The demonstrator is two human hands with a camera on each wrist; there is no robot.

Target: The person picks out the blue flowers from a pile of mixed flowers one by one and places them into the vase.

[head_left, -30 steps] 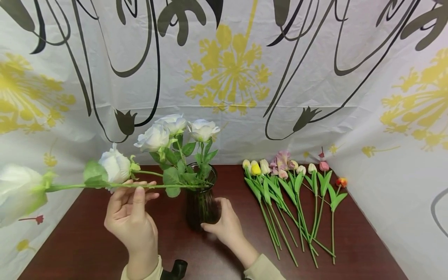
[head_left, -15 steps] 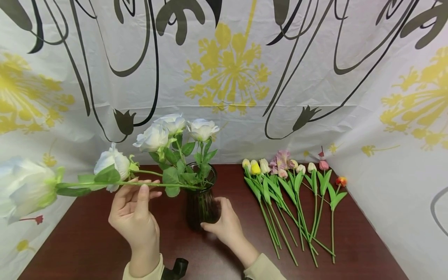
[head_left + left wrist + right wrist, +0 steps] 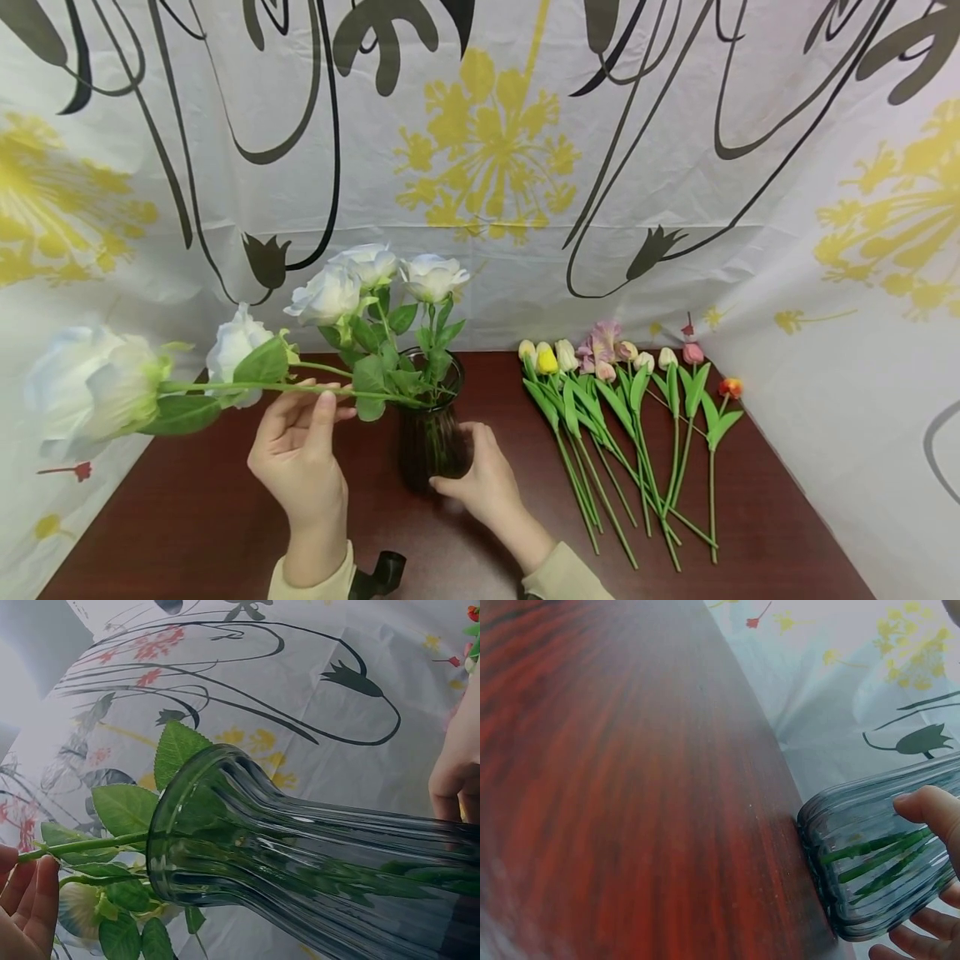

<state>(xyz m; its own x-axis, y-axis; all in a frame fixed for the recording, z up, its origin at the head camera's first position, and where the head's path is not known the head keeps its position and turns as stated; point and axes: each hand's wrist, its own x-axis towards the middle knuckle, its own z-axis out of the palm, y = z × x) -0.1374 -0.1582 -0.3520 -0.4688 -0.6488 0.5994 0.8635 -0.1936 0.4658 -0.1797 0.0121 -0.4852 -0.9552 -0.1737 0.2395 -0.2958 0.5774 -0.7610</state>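
Observation:
A dark, ribbed glass vase [image 3: 431, 454] stands on the table with several white roses [image 3: 330, 293] in it. My left hand [image 3: 303, 467] pinches the green stem of another white rose [image 3: 97, 387], whose bloom points left. That stem runs nearly level, its far end at the vase mouth. In the left wrist view the stem [image 3: 97, 844] reaches the glass rim, with the fingertips around it at the left edge. Low on the vase's right side, my right hand [image 3: 483, 479] grips the glass. The right wrist view shows the thumb [image 3: 922, 806] on the vase and stem ends inside.
Several tulips [image 3: 637, 450] and a purple flower [image 3: 602, 343] lie on the right of the dark red table [image 3: 225, 533]. A printed white cloth [image 3: 487, 275] hangs around the back and sides. A black device [image 3: 378, 575] sits at my left wrist.
My left hand has moved right with the rose, bringing its bloom in from the left edge and lifting it slightly. The right hand and vase stay in place.

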